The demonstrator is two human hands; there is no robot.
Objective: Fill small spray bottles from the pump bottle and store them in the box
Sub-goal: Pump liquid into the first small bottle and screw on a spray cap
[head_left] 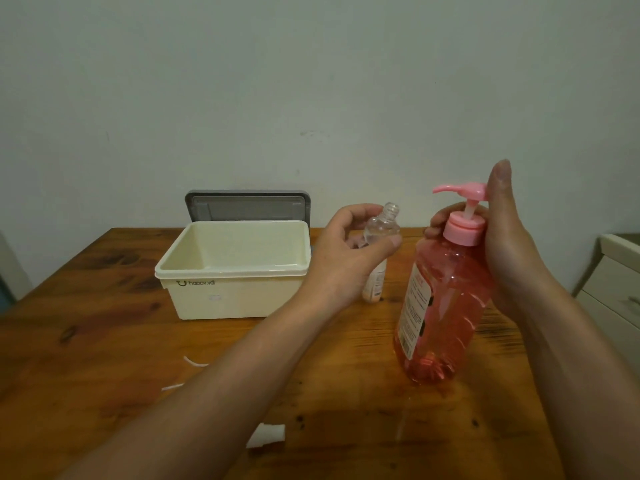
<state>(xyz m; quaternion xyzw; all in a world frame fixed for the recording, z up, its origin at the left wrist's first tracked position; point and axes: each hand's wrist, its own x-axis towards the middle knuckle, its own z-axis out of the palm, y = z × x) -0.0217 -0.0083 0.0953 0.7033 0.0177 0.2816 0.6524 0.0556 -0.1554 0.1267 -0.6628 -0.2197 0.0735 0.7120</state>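
While filling begins: step is lining up, nothing pumped.
Left hand (349, 251) grip: clamped on uncapped spray bottle (381, 228).
Right hand (498, 244) grip: wrapped round pump bottle (443, 299), nozzle above-right of left grip.
Next: mouth under spout, probably.
Box (235, 271): left, open.

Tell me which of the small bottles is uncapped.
The clear small bottle held in the left hand: its threaded neck is bare. The labelled small bottle behind that hand has its top hidden.

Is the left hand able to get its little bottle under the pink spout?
Probably yes. The left hand holds the small bottle uncapped, and nothing sits between it and the pump spout.
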